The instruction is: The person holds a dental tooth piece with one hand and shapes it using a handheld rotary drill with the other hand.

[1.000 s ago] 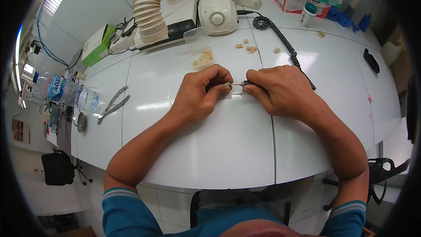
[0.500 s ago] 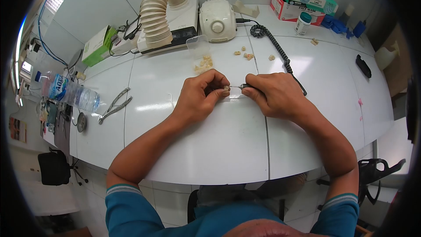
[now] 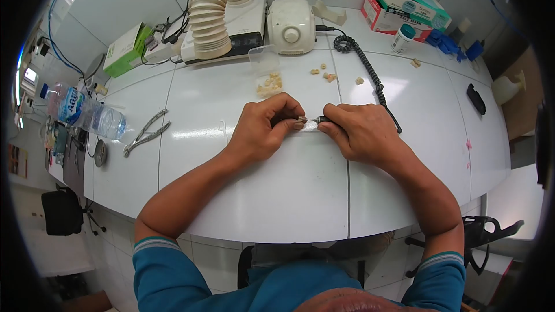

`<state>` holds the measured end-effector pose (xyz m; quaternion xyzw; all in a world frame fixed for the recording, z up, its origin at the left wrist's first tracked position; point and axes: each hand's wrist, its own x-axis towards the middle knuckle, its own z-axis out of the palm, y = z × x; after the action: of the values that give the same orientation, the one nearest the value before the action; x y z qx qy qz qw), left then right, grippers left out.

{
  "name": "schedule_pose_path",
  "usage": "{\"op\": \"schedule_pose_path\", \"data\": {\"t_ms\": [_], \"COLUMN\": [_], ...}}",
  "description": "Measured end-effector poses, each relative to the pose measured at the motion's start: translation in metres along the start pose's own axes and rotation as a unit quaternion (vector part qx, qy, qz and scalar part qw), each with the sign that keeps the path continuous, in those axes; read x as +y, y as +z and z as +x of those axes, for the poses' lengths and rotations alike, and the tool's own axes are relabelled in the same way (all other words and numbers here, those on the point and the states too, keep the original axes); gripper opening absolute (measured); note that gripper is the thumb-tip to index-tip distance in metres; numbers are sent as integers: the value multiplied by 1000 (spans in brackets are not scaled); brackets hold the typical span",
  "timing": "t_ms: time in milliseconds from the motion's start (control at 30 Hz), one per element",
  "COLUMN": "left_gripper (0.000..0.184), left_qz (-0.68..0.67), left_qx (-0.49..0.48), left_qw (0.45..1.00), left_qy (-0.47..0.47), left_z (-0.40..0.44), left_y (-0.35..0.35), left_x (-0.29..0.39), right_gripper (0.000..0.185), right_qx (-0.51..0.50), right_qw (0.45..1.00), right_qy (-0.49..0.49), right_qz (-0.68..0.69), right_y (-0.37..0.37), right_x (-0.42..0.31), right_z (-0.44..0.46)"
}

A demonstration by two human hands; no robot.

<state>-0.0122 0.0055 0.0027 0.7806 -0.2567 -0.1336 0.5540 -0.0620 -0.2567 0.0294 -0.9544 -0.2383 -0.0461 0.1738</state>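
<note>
Thumb and fingers of my left hand (image 3: 263, 124) pinch a small tooth-like piece (image 3: 302, 119), mostly covered by the fingertips. My right hand (image 3: 367, 133) is closed around a rotary handpiece (image 3: 323, 119), whose thin metal bur points left. The bur's tip is at the small piece; whether it touches is too small to tell. Behind the hands, a clear plastic container (image 3: 264, 60) holds several yellowish tooth-like pieces (image 3: 269, 85). More such pieces (image 3: 329, 77) lie loose beyond my right hand.
A coiled cord (image 3: 368, 63) runs from the white control unit (image 3: 291, 26) toward my right hand. A ribbed suction hose (image 3: 209, 17) arches at the back. Metal pliers (image 3: 145, 133) and a water bottle (image 3: 87, 112) lie left. Boxes (image 3: 404, 6) and a small bottle (image 3: 403, 39) stand back right.
The view has shifted slightly, moving the surroundings in frame. My two hands keep their grips, and the bur now appears a little closer to the small piece.
</note>
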Motion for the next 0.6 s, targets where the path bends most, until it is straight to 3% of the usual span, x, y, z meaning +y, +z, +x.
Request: {"op": "schedule_pose_path", "data": {"t_ms": [600], "left_gripper": [18], "left_qz": [32], "left_qx": [-20], "left_qw": [999], "left_qy": [-10], "left_z": [2], "left_y": [-1], "left_x": [0], "right_gripper": [29], "right_qx": [2], "right_qw": [1000], "right_qy": [-5], "right_qz": [-4], "right_y": [0], "right_x": [-1], "right_z": [0]}}
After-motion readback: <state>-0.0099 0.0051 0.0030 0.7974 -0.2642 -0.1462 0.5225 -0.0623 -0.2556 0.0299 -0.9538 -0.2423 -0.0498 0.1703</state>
